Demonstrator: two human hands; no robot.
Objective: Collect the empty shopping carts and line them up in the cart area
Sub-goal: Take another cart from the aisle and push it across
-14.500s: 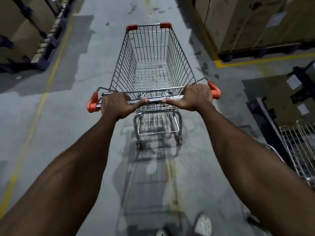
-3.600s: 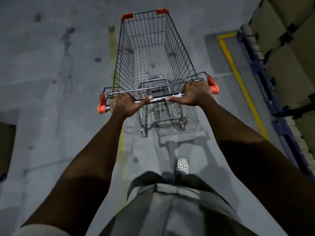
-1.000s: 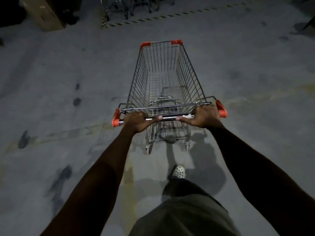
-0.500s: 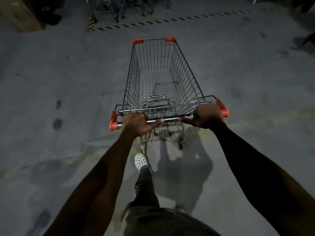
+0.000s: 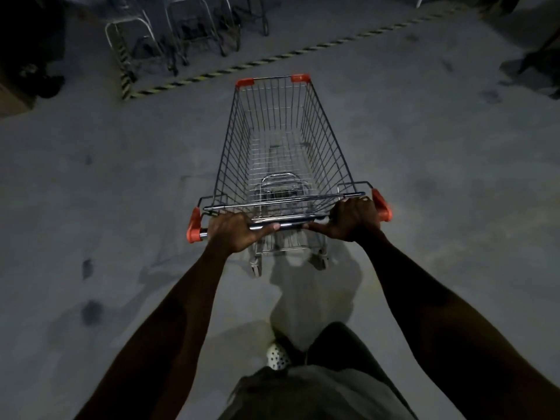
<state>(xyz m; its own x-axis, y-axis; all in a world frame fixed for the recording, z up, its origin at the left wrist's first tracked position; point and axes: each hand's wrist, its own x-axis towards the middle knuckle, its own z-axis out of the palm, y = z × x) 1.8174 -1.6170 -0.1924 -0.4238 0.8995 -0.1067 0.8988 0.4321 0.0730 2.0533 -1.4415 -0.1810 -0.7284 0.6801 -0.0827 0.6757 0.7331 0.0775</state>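
An empty wire shopping cart (image 5: 321, 140) with orange corner caps stands on the concrete floor straight ahead of me. My left hand (image 5: 233, 233) grips the left part of its metal handle bar. My right hand (image 5: 353, 219) grips the right part, beside the orange end cap. Beyond the cart's front, at the top left, a row of parked carts (image 5: 181, 28) stands behind a black-and-yellow striped floor line (image 5: 272, 59). The cart's nose points a little to the right of that row.
A cardboard box (image 5: 12, 98) sits at the far left edge. Dark shapes (image 5: 539, 65) lie at the top right. Dark stains (image 5: 91, 310) mark the grey floor on the left. My leg and a white perforated shoe (image 5: 277, 357) show below the cart.
The cart and I have rolled forward across the open floor; the striped line and the parked carts are closer and larger in view. Both hands keep their grip on the handle.
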